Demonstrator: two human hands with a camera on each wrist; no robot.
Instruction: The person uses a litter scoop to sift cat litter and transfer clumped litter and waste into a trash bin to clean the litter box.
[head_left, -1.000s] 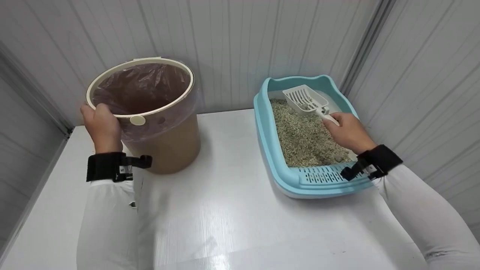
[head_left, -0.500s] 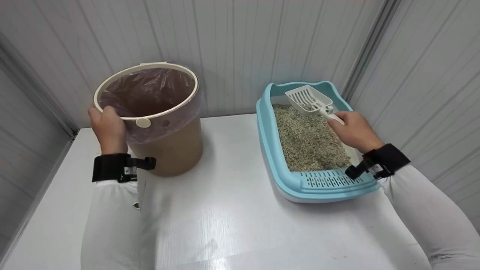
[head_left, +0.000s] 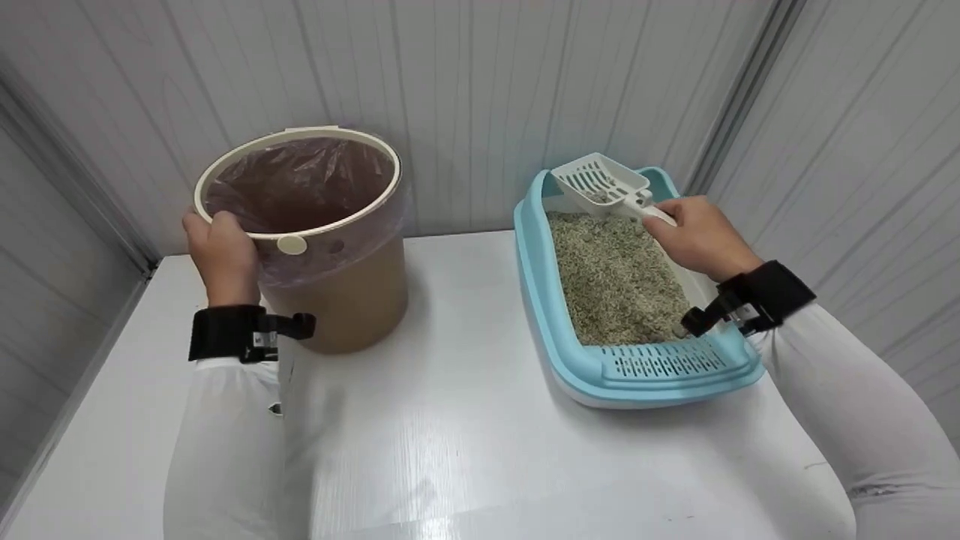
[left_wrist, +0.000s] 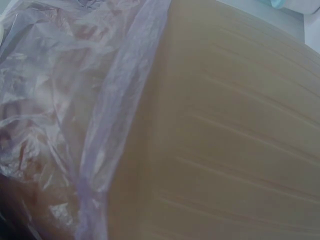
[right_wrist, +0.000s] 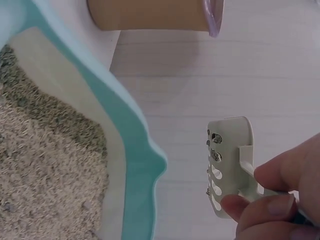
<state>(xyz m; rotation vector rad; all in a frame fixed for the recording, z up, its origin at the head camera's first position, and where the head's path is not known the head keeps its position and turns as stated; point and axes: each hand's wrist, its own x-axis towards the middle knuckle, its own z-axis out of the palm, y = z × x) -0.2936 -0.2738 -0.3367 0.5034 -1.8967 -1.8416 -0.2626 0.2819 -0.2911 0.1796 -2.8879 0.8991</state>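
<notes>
Scoop (head_left: 600, 184) handle pinched by right hand (head_left: 694, 236) fingers (right_wrist: 250, 207).

Bright, even indoor light with soft shadows and wide-angle bending at the edges.

Light falls from above and glares in a pale sheen on the white table (head_left: 465, 420), strongest near its front edge. The brown bin (head_left: 330, 247) casts a faint, soft-edged shadow on the table just beside it, and the blue litter tray (head_left: 600, 371) darkens the table under its near rim. In the head view the wall seams bow toward the corners. The left wrist view is hazy and out of focus; the right wrist view is sharp, with slightly blurred fingertips (right_wrist: 250, 207).
</notes>
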